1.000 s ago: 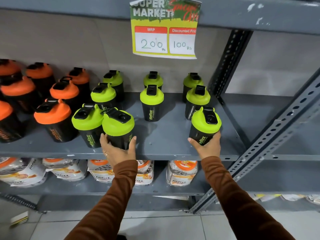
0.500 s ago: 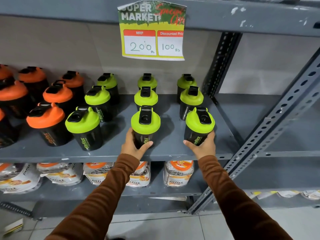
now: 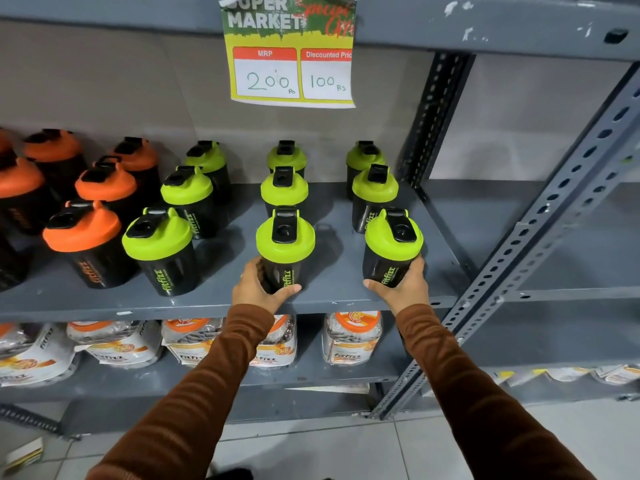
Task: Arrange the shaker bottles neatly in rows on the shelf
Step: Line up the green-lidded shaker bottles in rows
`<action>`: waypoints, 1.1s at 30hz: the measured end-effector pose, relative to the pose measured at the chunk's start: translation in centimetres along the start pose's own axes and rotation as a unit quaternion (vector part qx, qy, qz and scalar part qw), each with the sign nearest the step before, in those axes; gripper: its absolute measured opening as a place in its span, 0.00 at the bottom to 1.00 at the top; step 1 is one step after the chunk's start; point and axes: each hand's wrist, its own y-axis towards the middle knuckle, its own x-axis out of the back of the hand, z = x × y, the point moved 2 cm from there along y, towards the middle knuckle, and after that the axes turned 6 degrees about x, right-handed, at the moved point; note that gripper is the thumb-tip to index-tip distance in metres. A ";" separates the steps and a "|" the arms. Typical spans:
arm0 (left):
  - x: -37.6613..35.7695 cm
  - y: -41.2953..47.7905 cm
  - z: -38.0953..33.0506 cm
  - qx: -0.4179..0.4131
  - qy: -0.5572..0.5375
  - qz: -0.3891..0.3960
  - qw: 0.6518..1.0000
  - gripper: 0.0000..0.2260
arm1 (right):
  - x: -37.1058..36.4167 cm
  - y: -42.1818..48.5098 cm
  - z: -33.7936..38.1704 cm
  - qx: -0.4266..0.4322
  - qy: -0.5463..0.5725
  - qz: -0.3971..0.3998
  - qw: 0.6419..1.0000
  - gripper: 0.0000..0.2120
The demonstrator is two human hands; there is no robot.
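Observation:
Black shaker bottles with green lids stand in three columns on the grey shelf (image 3: 339,282). My left hand (image 3: 254,289) grips the base of the front middle green-lidded bottle (image 3: 284,247). My right hand (image 3: 403,287) grips the front right green-lidded bottle (image 3: 393,249). Both bottles stand upright on the shelf near its front edge. A third front green-lidded bottle (image 3: 162,251) stands alone to the left. Orange-lidded bottles (image 3: 85,237) fill the shelf's left side.
A price sign (image 3: 291,53) hangs from the shelf above. Slotted grey uprights (image 3: 540,233) rise at the right. Jars with orange lids (image 3: 351,337) and pouches (image 3: 31,355) sit on the lower shelf. Tiled floor lies below.
My left hand slid its green-lidded bottle rightward from beside the left column into the middle column's front. My right hand stayed on the front right bottle.

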 end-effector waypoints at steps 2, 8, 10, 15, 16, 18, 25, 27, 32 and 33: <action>0.1 -0.1 -0.2 0.003 0.002 -0.001 1.000 0.33 | 0.1 -0.1 -0.2 0.005 -0.001 0.002 1.000 0.43; 0.3 -0.6 -0.6 0.005 0.008 0.002 1.000 0.33 | 0.3 -0.2 -0.4 0.008 0.006 0.005 1.000 0.43; 0.4 -0.7 -0.6 0.004 0.011 0.004 1.000 0.34 | 0.4 -0.2 -0.5 0.007 0.006 0.010 1.000 0.43; 0.4 -0.7 -0.7 -0.005 0.059 0.030 0.998 0.35 | 0.7 -0.1 -0.9 0.001 0.011 0.026 1.000 0.43; 0.4 -0.7 -0.7 -0.004 0.061 0.034 0.998 0.35 | 0.7 -0.1 -0.9 0.000 0.010 0.028 1.000 0.43; 0.5 -0.6 -0.6 0.000 0.061 0.037 0.997 0.36 | 0.8 -0.1 -1.0 0.001 0.011 0.029 1.000 0.43; 0.5 -0.7 -0.7 0.001 0.060 0.039 0.997 0.35 | 0.8 -0.4 -1.1 0.000 0.012 0.033 0.999 0.42; 0.5 -0.7 -0.7 0.001 0.057 0.040 0.998 0.35 | 0.8 -0.4 -1.1 -0.003 0.014 0.034 0.999 0.42; 0.6 -0.7 -0.6 0.000 0.054 0.035 0.998 0.35 | 0.9 -0.5 -1.1 -0.006 0.013 0.035 0.999 0.42; 0.6 -0.7 -0.5 0.000 0.054 0.034 0.998 0.35 | 0.9 -0.5 -1.1 -0.006 0.013 0.036 0.999 0.42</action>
